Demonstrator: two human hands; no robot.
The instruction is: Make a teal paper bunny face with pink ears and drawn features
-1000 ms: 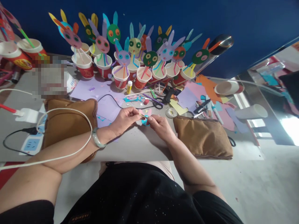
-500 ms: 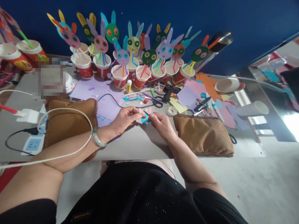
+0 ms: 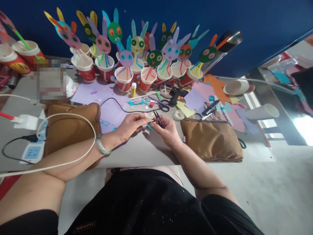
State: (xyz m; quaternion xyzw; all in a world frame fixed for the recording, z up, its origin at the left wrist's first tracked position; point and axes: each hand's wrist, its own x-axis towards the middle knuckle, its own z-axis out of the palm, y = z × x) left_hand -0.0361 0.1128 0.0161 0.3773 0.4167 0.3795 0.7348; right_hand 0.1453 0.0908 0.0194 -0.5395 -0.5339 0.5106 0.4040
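Note:
Over the front of the table my left hand (image 3: pixel 133 125) pinches a small piece of yellow-green paper (image 3: pixel 149 119) between thumb and fingers. A bit of pink paper (image 3: pixel 146 115) shows just behind it. Small dark scissors (image 3: pixel 158 119) stick up out of my right hand (image 3: pixel 168 130), which is closed round them, its thumb and fingertips close against the paper. A blue paper piece (image 3: pixel 150 126) is partly visible beneath the fingertips; whether it is held or lies on the table, I cannot tell.
Paper-cup bunny figures (image 3: pixel 148 76) line the back. A glue stick (image 3: pixel 133 88), black-handled scissors (image 3: pixel 164 105), a tape roll (image 3: pixel 178 115) and markers (image 3: pixel 226 113) lie behind my hands. Brown cushions (image 3: pixel 70 130) flank my forearms. A white cable (image 3: pixel 73 160) crosses my left arm.
My right hand has turned so the scissors' points now face up and away from me. The blue piece is more covered by my fingers. The view has shifted slightly.

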